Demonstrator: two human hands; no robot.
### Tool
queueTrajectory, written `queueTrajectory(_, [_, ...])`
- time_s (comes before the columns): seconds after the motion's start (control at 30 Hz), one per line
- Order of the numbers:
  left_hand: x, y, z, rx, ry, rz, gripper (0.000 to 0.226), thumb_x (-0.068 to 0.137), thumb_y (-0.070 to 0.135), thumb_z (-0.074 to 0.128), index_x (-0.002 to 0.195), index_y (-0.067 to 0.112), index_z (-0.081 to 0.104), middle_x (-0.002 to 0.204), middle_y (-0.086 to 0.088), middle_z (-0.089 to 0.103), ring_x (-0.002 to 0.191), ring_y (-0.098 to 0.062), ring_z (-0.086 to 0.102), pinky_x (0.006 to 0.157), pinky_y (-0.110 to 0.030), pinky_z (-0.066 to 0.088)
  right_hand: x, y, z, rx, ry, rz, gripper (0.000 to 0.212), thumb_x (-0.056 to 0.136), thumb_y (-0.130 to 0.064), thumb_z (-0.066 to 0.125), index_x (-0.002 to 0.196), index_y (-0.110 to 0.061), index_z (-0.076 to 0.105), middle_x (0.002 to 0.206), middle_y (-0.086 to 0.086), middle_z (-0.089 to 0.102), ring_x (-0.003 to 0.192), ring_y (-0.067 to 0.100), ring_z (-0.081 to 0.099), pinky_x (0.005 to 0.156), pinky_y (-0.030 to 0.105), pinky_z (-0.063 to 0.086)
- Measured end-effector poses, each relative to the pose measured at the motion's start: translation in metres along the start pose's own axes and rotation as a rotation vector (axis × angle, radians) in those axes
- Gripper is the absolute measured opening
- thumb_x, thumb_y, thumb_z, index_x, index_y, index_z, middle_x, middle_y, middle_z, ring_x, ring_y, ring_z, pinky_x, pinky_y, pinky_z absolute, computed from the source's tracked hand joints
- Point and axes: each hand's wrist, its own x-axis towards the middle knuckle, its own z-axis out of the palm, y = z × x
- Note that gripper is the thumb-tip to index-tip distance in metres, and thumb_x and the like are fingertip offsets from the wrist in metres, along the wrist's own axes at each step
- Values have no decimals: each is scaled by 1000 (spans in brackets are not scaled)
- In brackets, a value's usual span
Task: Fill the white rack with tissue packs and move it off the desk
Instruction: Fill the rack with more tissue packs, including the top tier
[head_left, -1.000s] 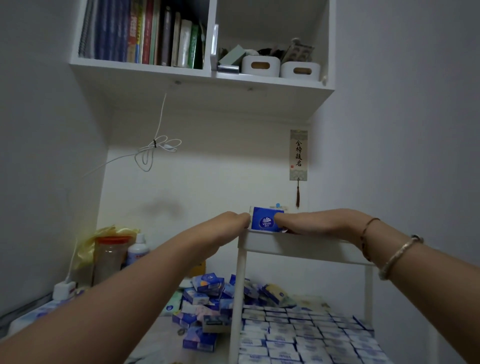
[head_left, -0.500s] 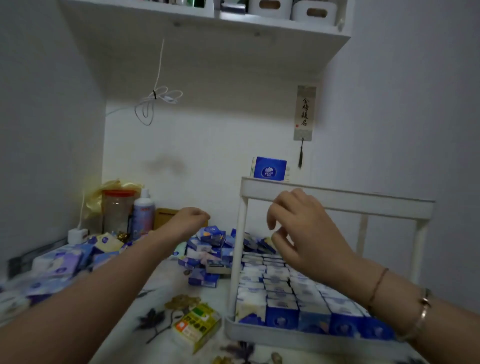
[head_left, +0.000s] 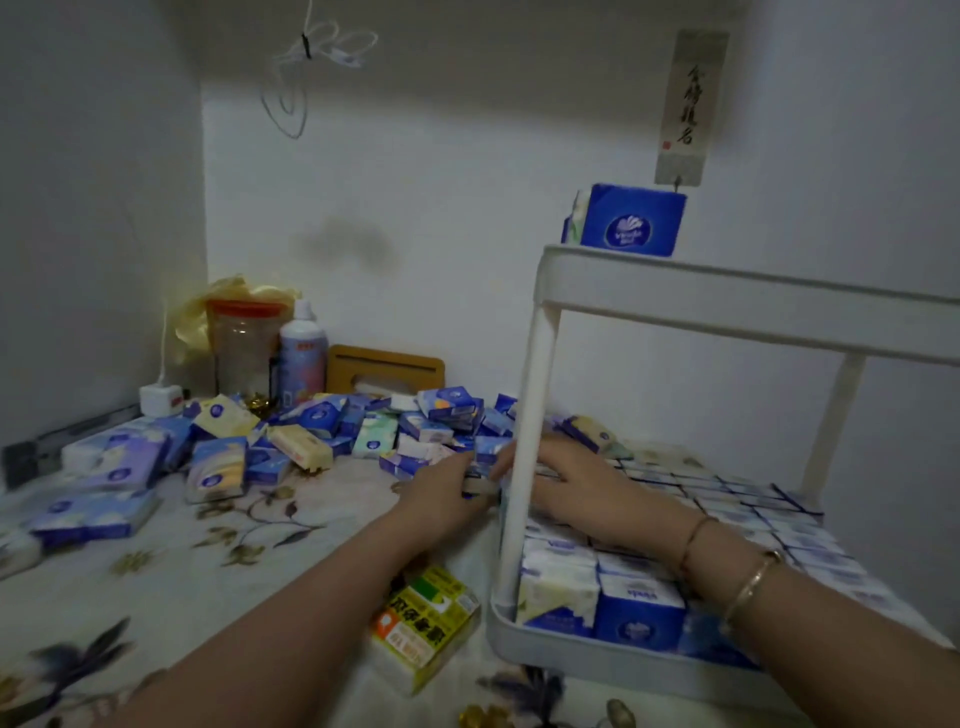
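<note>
Head view: both hands (head_left: 441, 488) (head_left: 576, 480) meet beside white rack's (head_left: 524, 415) corner post.

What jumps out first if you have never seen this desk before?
A white rack stands on the right, its bottom tray packed with tissue packs and one blue pack on top. A loose heap of packs sprawls across the floral desk, where both hands meet by the rack's post.
</note>
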Motion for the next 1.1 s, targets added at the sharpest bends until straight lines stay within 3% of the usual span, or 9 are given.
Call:
queueTrajectory(0.2, [-1, -7, 11, 323, 101, 5, 42, 95, 45, 45, 135, 31, 43, 132, -10, 41, 120, -35, 35, 102, -42, 34, 0, 10, 12, 41, -38, 94, 18, 90, -32, 60, 102, -22, 68, 104, -1, 66, 97, 13, 63, 91, 37, 51])
queueTrajectory(0.3, [-6, -11, -7, 144, 79, -73, 50, 94, 49, 44, 141, 34, 39, 140, -11, 39, 128, -37, 33, 109, -42, 27, -2, 10, 13, 99, -20, 87, 11, 88, -32, 63, 99, -32, 63, 104, -9, 64, 99, 4, 60, 90, 26, 50])
queueTrajectory(0.37, [-17, -10, -28, -242, 50, -93, 57, 90, 52, 52, 142, 32, 41, 141, -3, 44, 128, -27, 42, 107, -40, 33, -4, 8, 13, 142, 11, 76, 13, 85, -31, 66, 91, -39, 58, 102, -14, 62, 100, -1, 58, 88, 19, 46])
queueTrajectory(0.5, [-39, -1, -44, -814, -123, -43, 37, 93, 32, 59, 129, 32, 54, 113, 10, 61, 107, -13, 58, 95, -32, 45, -3, 8, 13, 144, 29, 57, 27, 84, -21, 68, 77, -47, 61, 100, -13, 64, 100, 2, 60, 86, 20, 44])
queueTrajectory(0.67, [-48, 16, -33, -724, -243, 75, 29, 99, 39, 44, 128, 37, 43, 118, 13, 55, 106, -5, 52, 87, -21, 39, -3, -3, 11, 98, -3, 21, 30, 79, -29, 65, 73, -59, 62, 88, -20, 62, 85, 0, 59, 77, 13, 43])
queueTrajectory(0.77, [-47, 24, -22, -619, -219, 139, 46, 99, 38, 39, 144, 30, 31, 142, 7, 41, 129, -11, 39, 108, -32, 32, -3, -3, 11, 111, 44, 63, 11, 64, -52, 61, 72, -59, 63, 94, -9, 64, 91, 2, 60, 82, 18, 45])
queueTrajectory(0.83, [-47, 27, -16, -631, -198, 175, 50, 99, 26, 42, 146, 31, 25, 149, 1, 34, 137, -15, 30, 115, -40, 26, -3, -3, 11, 121, 67, 76, 13, 70, -44, 69, 67, -55, 64, 91, -11, 63, 86, -8, 58, 75, 11, 42])
queueTrajectory(0.97, [-51, 20, -19, -645, -236, 250, 41, 97, 26, 51, 133, 39, 37, 135, 5, 47, 119, -8, 49, 94, -25, 46, -3, 3, 10, 96, 68, 137, 5, 86, -29, 66, 81, -32, 68, 100, -4, 64, 95, 5, 60, 83, 25, 44])
queueTrajectory(1.1, [-58, 18, -31, -652, -156, 280, 42, 88, 22, 66, 122, 37, 46, 110, 7, 54, 73, -12, 54, 61, -13, 46, -1, 8, 9, 79, 77, 156, 37, 81, -42, 63, 86, -5, 67, 93, -3, 64, 89, 7, 60, 78, 26, 42])
